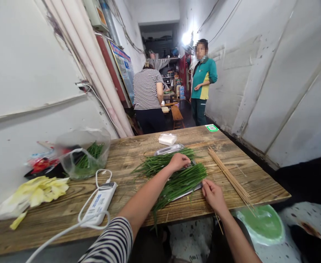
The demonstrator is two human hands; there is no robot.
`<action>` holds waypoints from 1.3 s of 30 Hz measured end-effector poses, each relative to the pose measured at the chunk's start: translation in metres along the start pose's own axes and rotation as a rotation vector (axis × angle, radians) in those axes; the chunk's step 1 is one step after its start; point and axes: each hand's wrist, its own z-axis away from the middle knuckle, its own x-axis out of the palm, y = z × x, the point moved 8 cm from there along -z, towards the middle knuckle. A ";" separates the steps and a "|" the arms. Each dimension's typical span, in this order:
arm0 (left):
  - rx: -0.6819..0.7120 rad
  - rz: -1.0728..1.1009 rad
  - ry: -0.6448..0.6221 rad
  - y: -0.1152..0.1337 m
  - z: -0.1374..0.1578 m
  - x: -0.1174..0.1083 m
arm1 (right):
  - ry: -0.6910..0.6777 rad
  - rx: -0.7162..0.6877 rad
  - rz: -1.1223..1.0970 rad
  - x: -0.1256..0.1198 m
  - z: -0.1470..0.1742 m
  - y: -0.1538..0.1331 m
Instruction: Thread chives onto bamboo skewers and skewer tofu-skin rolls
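Two loose bunches of long green chives, a far bunch and a near bunch, lie across metal trays on the wooden table. My left hand reaches over them, fingers pinched together at the cut ends between the bunches; what is between the fingertips is too small to make out. Beside the near bunch's right end, my right hand is closed around a thin bamboo skewer, whose lower part slants down past the table edge. The metal tray shows under the near bunch.
Bamboo skewers lie at right. Behind the chives are another metal tray and white tissues. A power strip, yellow leaves and a plastic bag of greens occupy the left. Two people stand beyond the table.
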 end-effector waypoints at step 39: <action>-0.257 0.342 0.049 -0.023 -0.003 0.002 | -0.013 -0.017 0.004 0.001 0.002 -0.009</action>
